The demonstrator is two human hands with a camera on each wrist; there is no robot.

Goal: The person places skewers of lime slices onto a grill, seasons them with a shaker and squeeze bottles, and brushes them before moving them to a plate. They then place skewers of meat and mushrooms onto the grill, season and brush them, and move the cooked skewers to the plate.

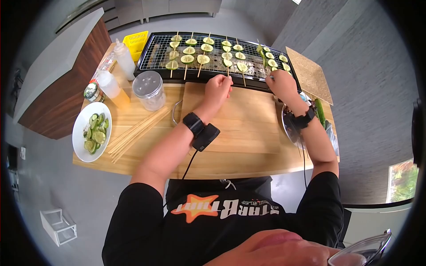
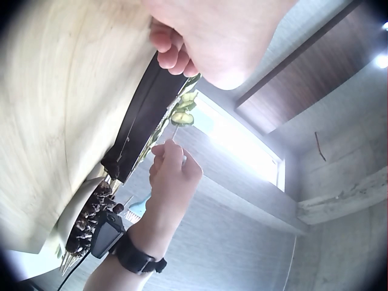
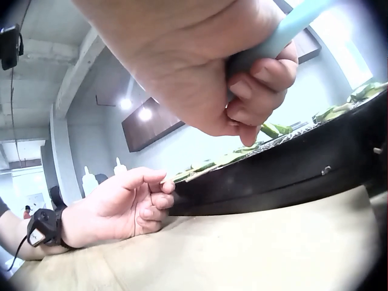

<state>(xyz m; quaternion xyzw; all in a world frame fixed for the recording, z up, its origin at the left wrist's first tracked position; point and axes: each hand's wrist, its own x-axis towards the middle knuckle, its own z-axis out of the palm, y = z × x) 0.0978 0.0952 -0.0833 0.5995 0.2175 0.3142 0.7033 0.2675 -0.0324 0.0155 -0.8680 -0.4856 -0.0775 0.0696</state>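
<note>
A black tabletop grill (image 1: 177, 76) bears several skewers of pale, green-skinned round slices (image 1: 187, 59). At its front edge, my left hand (image 1: 218, 92) pinches the stick end of one skewer (image 1: 228, 63) between thumb and finger. My right hand (image 1: 284, 84) is at the grill's right front. Its fingers curl round a light blue brush handle (image 3: 291, 29), and the bristles (image 2: 132, 215) show below that hand in the left wrist view. The same hand's fingertips pinch a tilted skewer whose slices (image 2: 182, 118) stand up above the grate.
Left on the table are a white bowl of slices (image 1: 76, 133), loose bamboo sticks (image 1: 137, 133), a lidded jar (image 1: 149, 91), squeeze bottles (image 1: 124, 57) and a yellow basket (image 1: 136, 42). A wooden board (image 1: 239, 124) lies before the grill. Dark skewered pieces (image 2: 91, 212) and cucumbers (image 1: 319, 111) sit right.
</note>
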